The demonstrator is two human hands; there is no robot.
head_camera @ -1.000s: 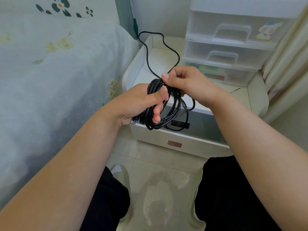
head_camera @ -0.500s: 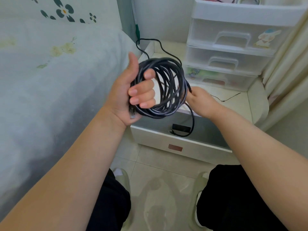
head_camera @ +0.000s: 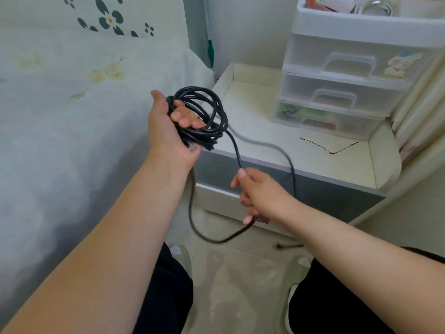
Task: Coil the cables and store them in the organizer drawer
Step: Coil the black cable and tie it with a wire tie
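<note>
Left hand [head_camera: 168,131]: fingers curled through a bundle of black coils, gripping the network cable [head_camera: 204,116]; its clear plug [head_camera: 192,147] lies at the heel of the palm. Right hand [head_camera: 260,196]: thumb and fingers closed around the loose run of the same cable, which loops below the hand and trails back, blurred, over the white bedside cabinet [head_camera: 337,165]. A thin black wire [head_camera: 330,149] lies on the cabinet top, before the translucent drawer organizer [head_camera: 349,75], drawers closed. Bed [head_camera: 72,104] at left.
</note>
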